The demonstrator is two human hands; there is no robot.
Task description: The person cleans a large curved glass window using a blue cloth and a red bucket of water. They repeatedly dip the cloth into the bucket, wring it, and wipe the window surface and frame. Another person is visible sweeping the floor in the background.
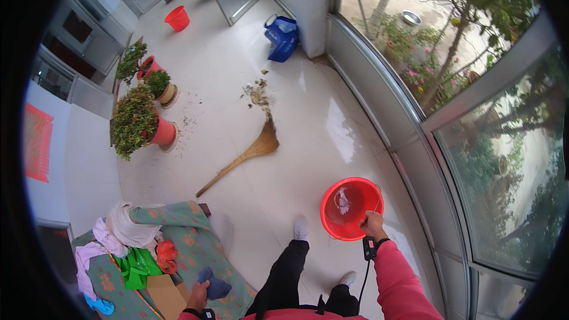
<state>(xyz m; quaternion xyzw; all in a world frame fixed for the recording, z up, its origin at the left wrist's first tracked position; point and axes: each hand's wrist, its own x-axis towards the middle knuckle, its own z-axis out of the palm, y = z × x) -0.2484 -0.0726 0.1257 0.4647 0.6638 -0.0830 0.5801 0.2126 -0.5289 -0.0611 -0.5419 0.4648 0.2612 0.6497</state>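
My right hand (372,222) is closed on the thin wire handle of a red plastic bucket (327,218). Water and a pale reflection show inside the bucket. Down at the left, my left hand (200,295) grips a dark blue-grey cloth (215,283) above a couch with a green patterned cover (200,249). Close to that hand lies an open cardboard box (166,295). A green bag (138,269), a red plastic bag (166,255) and light-coloured clothes (133,226) are heaped farther up the cover.
A straw broom (253,149) lies on the tiled floor beside a pile of swept debris (258,93). Potted plants (162,131) line the left wall. A blue bag (282,38) leans by the pillar, and another red bucket (177,18) stands farther off. Glazed windows (498,155) run along the right.
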